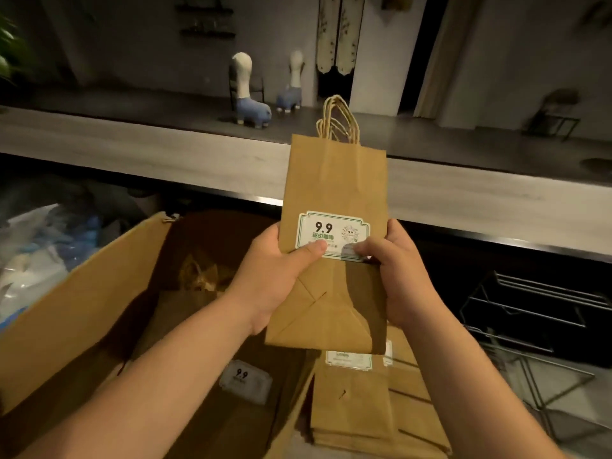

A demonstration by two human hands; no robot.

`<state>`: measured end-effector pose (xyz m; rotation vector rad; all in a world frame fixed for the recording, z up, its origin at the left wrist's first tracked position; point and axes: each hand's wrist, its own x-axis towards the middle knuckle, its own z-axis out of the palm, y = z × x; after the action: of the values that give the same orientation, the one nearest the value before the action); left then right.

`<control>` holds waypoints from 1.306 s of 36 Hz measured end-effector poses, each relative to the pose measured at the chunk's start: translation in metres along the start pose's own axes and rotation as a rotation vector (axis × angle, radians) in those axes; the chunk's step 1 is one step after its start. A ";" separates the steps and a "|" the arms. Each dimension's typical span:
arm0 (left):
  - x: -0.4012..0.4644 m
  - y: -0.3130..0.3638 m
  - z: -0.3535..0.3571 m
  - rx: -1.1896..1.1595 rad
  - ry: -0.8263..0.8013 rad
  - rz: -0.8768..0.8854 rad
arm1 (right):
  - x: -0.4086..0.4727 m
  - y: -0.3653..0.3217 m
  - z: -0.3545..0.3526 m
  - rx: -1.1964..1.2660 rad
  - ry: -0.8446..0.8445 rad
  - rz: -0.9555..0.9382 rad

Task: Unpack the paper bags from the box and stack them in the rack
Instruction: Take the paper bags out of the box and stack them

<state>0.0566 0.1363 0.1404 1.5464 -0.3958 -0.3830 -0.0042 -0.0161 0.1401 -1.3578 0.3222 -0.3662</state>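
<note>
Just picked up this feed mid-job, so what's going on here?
A person holds a flat bundle of brown paper bags with twisted handles upright in both hands, left hand and right hand gripping its sides. The open cardboard box sits below left, more bags lie stacked below, and the wire rack waits at right.

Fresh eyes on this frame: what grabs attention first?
A bundle of flat brown paper bags, held upright mid-frame by the left hand and right hand, with its white 9.9 sticker facing the camera. Below left gapes the open cardboard box with more bags inside; a loose stack of bags lies beside it. The wire rack stands at right.
</note>
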 end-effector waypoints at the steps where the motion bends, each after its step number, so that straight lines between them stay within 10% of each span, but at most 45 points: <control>1: -0.001 -0.001 0.010 0.003 -0.012 -0.015 | -0.003 0.000 -0.010 -0.005 0.016 0.001; 47: -0.040 -0.164 0.159 0.554 -0.020 -0.607 | -0.063 0.131 -0.138 -0.599 0.323 0.571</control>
<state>-0.0526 0.0168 -0.0254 2.2031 -0.0273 -0.8062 -0.1109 -0.0878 -0.0135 -1.7058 1.1282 0.0045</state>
